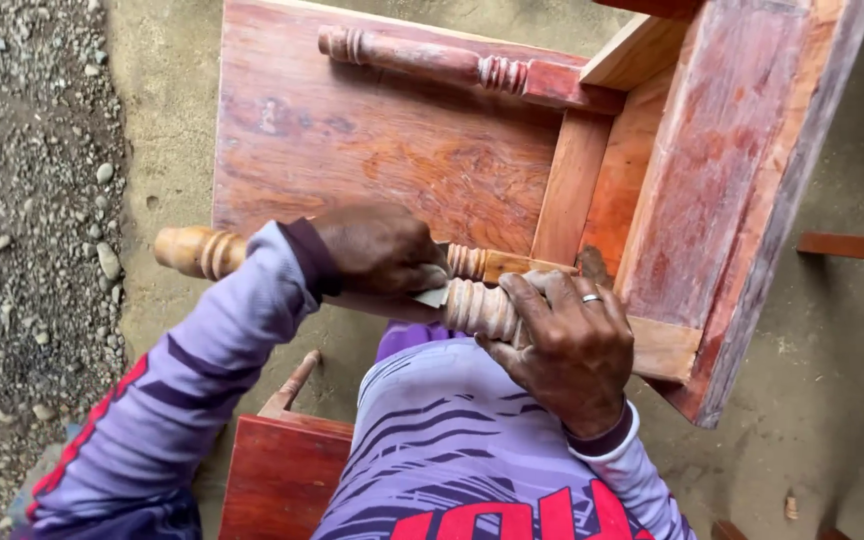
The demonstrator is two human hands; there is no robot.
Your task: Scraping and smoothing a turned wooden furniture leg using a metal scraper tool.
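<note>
A reddish wooden table (372,150) lies on its side in front of me. One turned leg (192,250) runs across the middle of the view, pale and bare at its left end. My left hand (377,250) presses a small pale piece, likely sandpaper (432,296), against this leg. My right hand (567,350), with a ring on one finger, grips the ribbed part of the leg (477,305) just to the right. A second turned leg (432,62) lies further away at the top.
Gravel (22,200) covers the ground at left, concrete floor (832,400) lies at right. A red wooden seat or stool (277,470) is under me at the bottom. Another wooden strip (852,246) shows at the right edge.
</note>
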